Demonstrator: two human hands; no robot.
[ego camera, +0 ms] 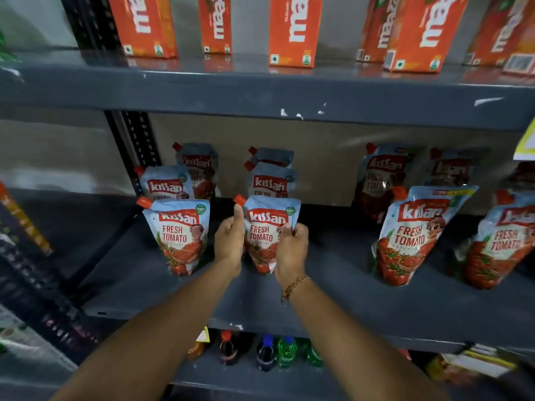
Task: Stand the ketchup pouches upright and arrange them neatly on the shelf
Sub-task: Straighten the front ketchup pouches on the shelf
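ketchup pouch (267, 227) upright between left hand (228, 241) and right hand (291, 244) fingers (286, 227).

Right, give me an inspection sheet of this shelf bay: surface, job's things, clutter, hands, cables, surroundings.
Surface: grey metal shelf, paint chipped along the edges.
Job's things: ketchup pouches in four rows running front to back; left front pouch upright; held pouch upright at the front of the second row; right front pouch leaning.
Clutter: nothing seen on this shelf.
Hands: left hand on the held pouch's left edge, thumb up by the red cap; right hand gripping its right edge, bracelet on that wrist.
Cables: nothing seen.
Surroundings: orange juice cartons on the shelf above; drink bottles on the shelf below; yellow tag at right.
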